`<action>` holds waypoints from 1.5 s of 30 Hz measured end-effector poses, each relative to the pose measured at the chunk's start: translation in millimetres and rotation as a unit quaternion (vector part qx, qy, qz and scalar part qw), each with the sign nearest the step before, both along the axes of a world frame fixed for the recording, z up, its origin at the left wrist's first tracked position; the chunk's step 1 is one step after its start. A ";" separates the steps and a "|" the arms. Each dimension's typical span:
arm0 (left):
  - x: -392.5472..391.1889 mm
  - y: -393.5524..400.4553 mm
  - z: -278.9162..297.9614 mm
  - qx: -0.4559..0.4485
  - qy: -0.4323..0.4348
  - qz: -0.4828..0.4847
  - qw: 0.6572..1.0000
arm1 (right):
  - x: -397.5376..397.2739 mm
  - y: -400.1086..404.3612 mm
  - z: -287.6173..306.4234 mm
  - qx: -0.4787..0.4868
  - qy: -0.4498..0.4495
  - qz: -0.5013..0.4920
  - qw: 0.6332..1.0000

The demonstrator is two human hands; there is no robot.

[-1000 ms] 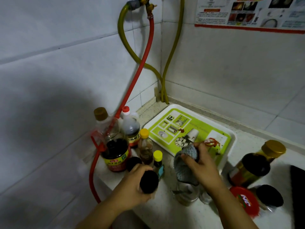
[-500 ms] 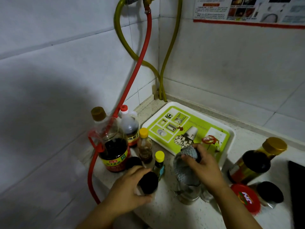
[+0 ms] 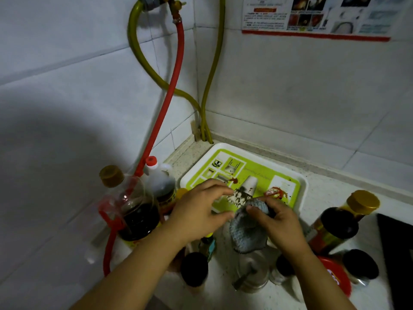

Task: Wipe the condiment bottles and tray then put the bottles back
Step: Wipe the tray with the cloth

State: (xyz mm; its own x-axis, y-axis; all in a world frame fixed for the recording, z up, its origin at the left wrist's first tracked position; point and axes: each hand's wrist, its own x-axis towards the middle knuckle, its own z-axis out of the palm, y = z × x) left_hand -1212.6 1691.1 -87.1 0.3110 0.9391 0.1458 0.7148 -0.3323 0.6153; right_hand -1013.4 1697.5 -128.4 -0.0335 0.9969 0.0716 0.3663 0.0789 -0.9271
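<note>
The green and white tray [image 3: 302, 190] lies bare in the counter corner, with red stains on its print. My right hand [image 3: 278, 225] grips a grey-blue cloth [image 3: 247, 234] over the tray's near edge. My left hand [image 3: 199, 210] hovers beside the cloth with fingers loosely spread, its thumb at the cloth's edge, holding nothing. A black-capped bottle [image 3: 194, 268] stands free on the counter below my left wrist. A small yellow-capped bottle [image 3: 208, 245] is mostly hidden under that hand.
A large dark sauce bottle [image 3: 134, 211] and a red-capped bottle [image 3: 159, 183] stand at the left wall. A gold-capped bottle [image 3: 363, 203], dark-lidded jars [image 3: 339, 228] and a red lid [image 3: 335, 278] crowd the right. A glass jar [image 3: 251, 277] sits under the cloth. Hoses [image 3: 171, 97] hang down.
My left hand let go of the black-capped bottle, which now stands on the counter, and moved up and right to the cloth. My right hand kept the cloth.
</note>
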 end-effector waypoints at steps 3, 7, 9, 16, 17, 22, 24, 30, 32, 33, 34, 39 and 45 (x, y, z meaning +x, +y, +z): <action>30.6 32.3 3.8 -0.086 0.104 -0.034 0.990 | 2.0 6.5 7.9 0.003 0.053 -0.030 0.998; 57.7 63.9 -3.4 -0.162 0.115 -0.056 0.978 | 11.3 18.7 6.6 -0.028 0.100 -0.076 0.992; 64.9 75.6 -7.9 -0.185 0.113 -0.044 0.975 | 16.4 23.9 2.2 -0.047 0.091 -0.105 0.989; 84.2 121.8 -30.0 -0.257 0.090 -0.024 0.962 | 28.7 46.8 -11.9 -0.171 0.034 -0.104 0.979; 85.6 127.6 -32.8 -0.260 0.091 -0.029 0.961 | 28.9 50.2 -13.6 -0.178 0.029 -0.111 0.977; 89.2 154.6 -46.2 -0.263 0.128 -0.029 0.956 | 28.5 66.9 -14.1 -0.179 -0.005 -0.171 0.969; 87.9 166.9 -51.9 -0.262 0.149 -0.033 0.953 | 29.2 71.7 -13.4 -0.180 -0.009 -0.192 0.965; 69.3 204.2 -53.3 -0.244 0.232 -0.085 0.938 | 28.6 84.4 -21.6 -0.170 -0.027 -0.253 0.952; 56.3 215.8 -57.5 -0.239 0.268 -0.084 0.930 | 25.7 87.9 -28.7 -0.167 -0.011 -0.274 0.947; 48.0 221.0 -61.4 -0.237 0.288 -0.075 0.925 | 23.6 89.1 -31.1 -0.167 -0.007 -0.284 0.944; 38.8 226.7 -66.9 -0.243 0.308 -0.064 0.918 | 21.9 90.3 -35.1 -0.167 -0.011 -0.293 0.941; -5.9 242.6 -93.3 -0.293 0.383 0.041 0.875 | 14.5 93.4 -49.9 -0.190 -0.027 -0.301 0.934; -29.0 246.7 -119.5 -0.359 0.376 0.113 0.847 | 13.2 94.7 -56.3 -0.195 -0.029 -0.305 0.932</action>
